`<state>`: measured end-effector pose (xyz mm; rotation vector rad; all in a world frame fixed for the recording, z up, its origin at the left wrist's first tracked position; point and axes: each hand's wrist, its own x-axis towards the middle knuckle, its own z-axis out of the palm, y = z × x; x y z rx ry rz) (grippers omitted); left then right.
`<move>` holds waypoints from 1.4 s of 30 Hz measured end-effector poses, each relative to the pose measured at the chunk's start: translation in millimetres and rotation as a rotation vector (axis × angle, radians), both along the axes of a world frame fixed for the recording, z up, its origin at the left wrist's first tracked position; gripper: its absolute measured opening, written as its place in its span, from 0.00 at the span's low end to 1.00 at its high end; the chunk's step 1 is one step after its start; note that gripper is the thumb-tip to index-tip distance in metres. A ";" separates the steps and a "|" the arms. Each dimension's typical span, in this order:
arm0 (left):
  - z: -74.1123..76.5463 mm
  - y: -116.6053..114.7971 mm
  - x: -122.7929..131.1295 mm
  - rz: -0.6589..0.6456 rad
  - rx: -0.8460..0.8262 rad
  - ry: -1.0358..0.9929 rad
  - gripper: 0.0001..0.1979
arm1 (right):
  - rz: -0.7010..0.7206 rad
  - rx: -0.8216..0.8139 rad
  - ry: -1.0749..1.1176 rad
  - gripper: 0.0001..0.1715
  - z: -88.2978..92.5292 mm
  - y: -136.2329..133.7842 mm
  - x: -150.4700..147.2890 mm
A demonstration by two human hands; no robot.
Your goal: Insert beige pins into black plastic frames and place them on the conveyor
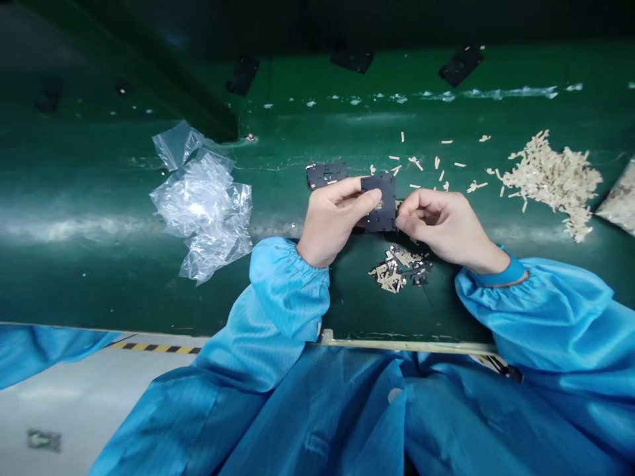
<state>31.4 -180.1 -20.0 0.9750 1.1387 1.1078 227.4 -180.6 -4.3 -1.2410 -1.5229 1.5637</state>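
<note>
My left hand (335, 215) grips a thin black plastic plate (381, 215), its thumb lying across the plate's face. Close to the plate's right edge is my right hand (436, 225), thumb and forefinger pinched together; whatever sits between those fingertips is too small to make out. Just behind my left hand a second black plastic plate (326, 175) with cut-outs lies on the green table. Below the hands is a small heap of beige strips and black bits (397, 270).
Clear plastic bags (203, 205) are piled to the left. A large heap of beige strips (555, 175) lies at the right, beside a filled bag (622, 198). More black plates (461, 65) rest along the back. A green post (198, 99) stands at the back left.
</note>
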 end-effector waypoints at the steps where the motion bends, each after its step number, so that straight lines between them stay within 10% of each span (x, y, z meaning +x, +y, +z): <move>1: -0.5 -0.1 -0.1 -0.008 -0.006 -0.008 0.11 | 0.000 0.002 0.009 0.10 -0.1 0.0 0.1; 10: -4.6 1.0 0.8 0.084 0.032 -0.031 0.14 | -0.146 0.002 0.041 0.11 3.1 1.2 -1.6; 42: 3.8 -6.8 8.4 -0.069 -0.129 -0.248 0.15 | 0.131 -0.429 0.518 0.15 -1.9 -7.9 -4.3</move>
